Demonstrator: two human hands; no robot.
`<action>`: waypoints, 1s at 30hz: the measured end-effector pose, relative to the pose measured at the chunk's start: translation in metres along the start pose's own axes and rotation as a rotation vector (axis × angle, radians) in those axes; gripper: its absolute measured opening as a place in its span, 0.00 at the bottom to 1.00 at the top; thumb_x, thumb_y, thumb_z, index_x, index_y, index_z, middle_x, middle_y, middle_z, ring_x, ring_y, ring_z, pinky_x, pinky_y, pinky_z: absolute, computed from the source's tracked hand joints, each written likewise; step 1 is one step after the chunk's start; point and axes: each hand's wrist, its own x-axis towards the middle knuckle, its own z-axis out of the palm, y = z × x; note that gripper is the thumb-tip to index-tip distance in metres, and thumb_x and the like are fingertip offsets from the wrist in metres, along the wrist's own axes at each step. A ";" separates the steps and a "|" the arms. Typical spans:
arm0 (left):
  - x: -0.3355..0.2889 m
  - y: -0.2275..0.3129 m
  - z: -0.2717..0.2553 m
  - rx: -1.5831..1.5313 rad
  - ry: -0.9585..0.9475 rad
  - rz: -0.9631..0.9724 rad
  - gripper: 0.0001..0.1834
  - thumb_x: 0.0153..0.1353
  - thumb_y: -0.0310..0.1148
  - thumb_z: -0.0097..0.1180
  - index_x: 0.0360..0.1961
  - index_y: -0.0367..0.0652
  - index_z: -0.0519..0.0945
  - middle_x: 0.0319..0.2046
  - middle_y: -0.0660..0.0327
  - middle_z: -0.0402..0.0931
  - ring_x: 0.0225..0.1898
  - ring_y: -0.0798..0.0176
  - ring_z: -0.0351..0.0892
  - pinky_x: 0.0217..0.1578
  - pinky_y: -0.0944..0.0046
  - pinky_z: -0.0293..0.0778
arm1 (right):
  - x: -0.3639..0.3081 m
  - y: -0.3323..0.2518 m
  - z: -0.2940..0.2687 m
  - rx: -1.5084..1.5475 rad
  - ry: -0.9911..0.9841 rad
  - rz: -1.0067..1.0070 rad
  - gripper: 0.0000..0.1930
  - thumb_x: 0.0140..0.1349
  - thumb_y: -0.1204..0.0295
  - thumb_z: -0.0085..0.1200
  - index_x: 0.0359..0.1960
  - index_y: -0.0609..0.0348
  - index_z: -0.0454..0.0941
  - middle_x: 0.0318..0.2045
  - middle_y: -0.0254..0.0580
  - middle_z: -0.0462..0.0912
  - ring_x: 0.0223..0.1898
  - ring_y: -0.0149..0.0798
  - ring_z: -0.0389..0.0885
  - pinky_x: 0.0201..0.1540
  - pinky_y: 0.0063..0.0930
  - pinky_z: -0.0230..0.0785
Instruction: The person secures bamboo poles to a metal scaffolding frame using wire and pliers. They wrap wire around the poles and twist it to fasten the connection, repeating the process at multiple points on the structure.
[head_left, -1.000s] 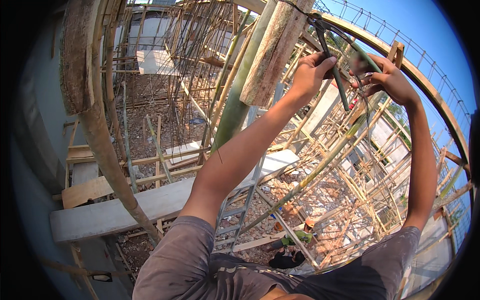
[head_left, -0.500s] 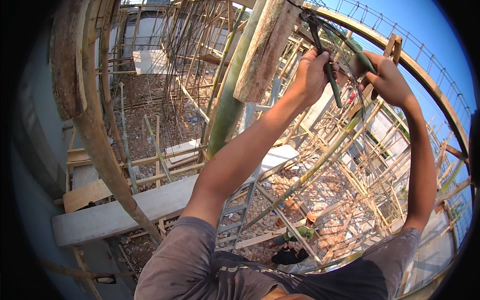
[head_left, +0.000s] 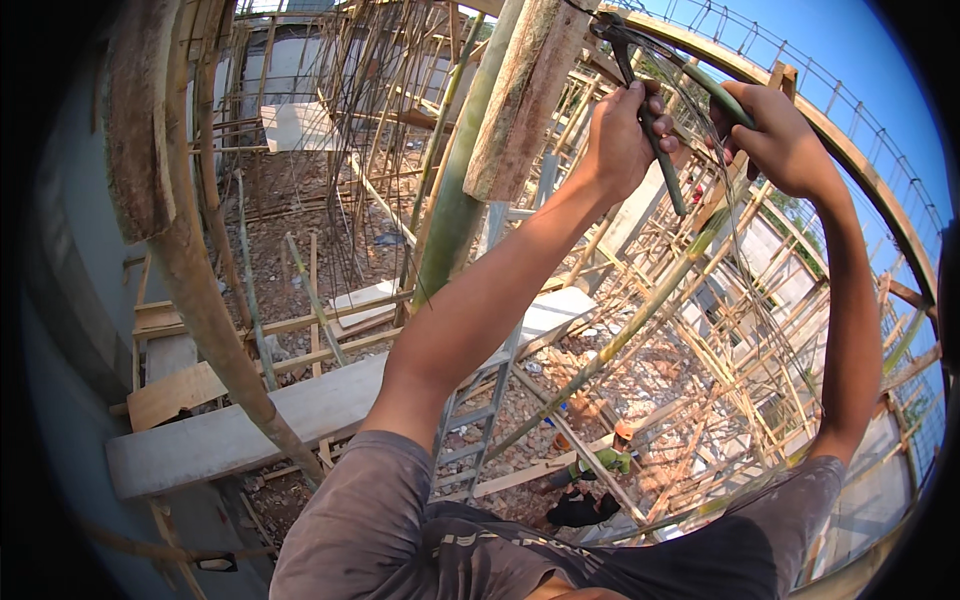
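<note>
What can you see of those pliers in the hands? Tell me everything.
The pliers have a dark, metal-looking head and two long arms ending in green grips, perhaps plastic or rubber. The arms are spread apart, the head pointing up and to the left. The left hand holds one arm, the right hand the other. The head sits just right of a rough wooden piece, near a dark wire; whether the jaws bite it is too small to tell.

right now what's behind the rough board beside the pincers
A green bamboo pole shows past the left edge and lower end of the rough board; what the board covers cannot be seen.
</note>
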 end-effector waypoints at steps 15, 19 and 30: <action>0.009 -0.007 0.009 -0.099 -0.113 -0.044 0.14 0.76 0.36 0.36 0.42 0.39 0.73 0.30 0.61 0.70 0.31 0.64 0.71 0.34 0.55 0.73 | 0.003 0.029 0.024 0.251 -0.042 0.049 0.18 0.72 0.72 0.45 0.61 0.62 0.70 0.44 0.43 0.78 0.40 0.33 0.85 0.33 0.31 0.82; 0.016 -0.014 0.009 -0.161 -0.060 0.030 0.17 0.75 0.34 0.34 0.45 0.35 0.74 0.34 0.56 0.75 0.37 0.57 0.77 0.48 0.50 0.75 | -0.007 -0.001 0.016 0.648 -0.121 0.239 0.29 0.71 0.61 0.57 0.69 0.57 0.63 0.44 0.38 0.82 0.37 0.30 0.85 0.28 0.22 0.77; 0.010 -0.009 0.001 0.081 -0.033 0.082 0.09 0.73 0.27 0.41 0.46 0.36 0.73 0.38 0.56 0.77 0.39 0.63 0.79 0.39 0.61 0.81 | 0.009 0.042 0.046 0.569 -0.197 0.024 0.32 0.71 0.73 0.48 0.76 0.55 0.54 0.52 0.46 0.78 0.47 0.35 0.84 0.39 0.31 0.86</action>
